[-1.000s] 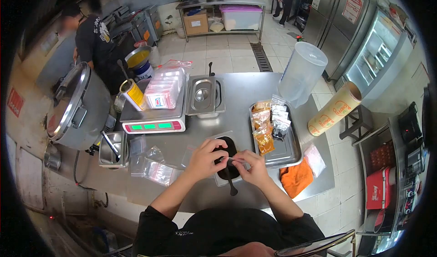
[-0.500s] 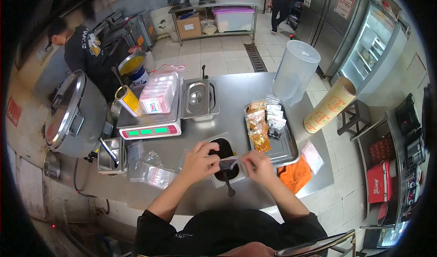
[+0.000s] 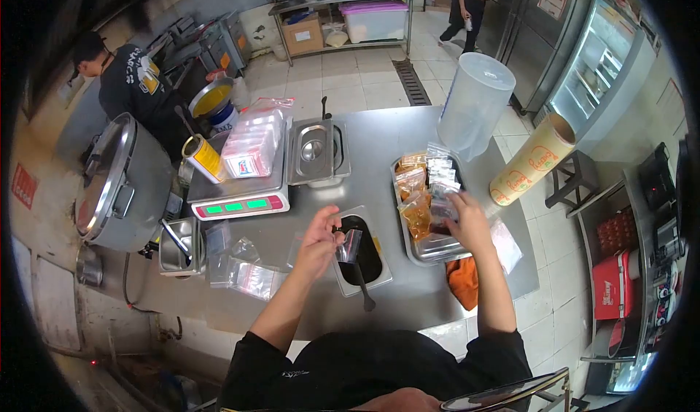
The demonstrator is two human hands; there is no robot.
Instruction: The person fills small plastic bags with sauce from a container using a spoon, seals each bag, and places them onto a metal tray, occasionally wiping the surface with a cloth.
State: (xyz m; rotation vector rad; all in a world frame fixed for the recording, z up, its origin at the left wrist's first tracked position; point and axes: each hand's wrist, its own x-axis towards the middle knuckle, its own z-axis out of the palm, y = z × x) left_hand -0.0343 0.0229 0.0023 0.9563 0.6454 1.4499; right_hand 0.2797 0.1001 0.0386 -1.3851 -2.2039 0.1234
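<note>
Near the table's front, my left hand [image 3: 319, 246] is closed on a small clear bag [image 3: 349, 246]. Beneath that bag sits a metal container of dark sauce [image 3: 372, 265], with a dark spoon [image 3: 364, 292] lying over its front rim. My right hand [image 3: 469, 221] reaches over the metal tray [image 3: 440, 250], its fingers closed on a small bag of dark sauce [image 3: 442, 211] at the tray's right side. Orange-brown filled bags [image 3: 415, 214] lie in the tray's left part, beside other dark filled bags.
A scale [image 3: 240, 200] carries stacked bags [image 3: 254, 146] and a yellow can [image 3: 203, 158]. Empty bags [image 3: 251, 279] lie at left. A lidded steel container [image 3: 313, 149], clear plastic container [image 3: 477, 98], cardboard tube [image 3: 532, 160] and orange cloth [image 3: 462, 281] stand around. A co-worker [image 3: 131, 76] is at back left.
My right hand has moved from the sauce container to the tray, with a filled bag. My left hand remains above the container, now with a clear bag. The distant person has shifted.
</note>
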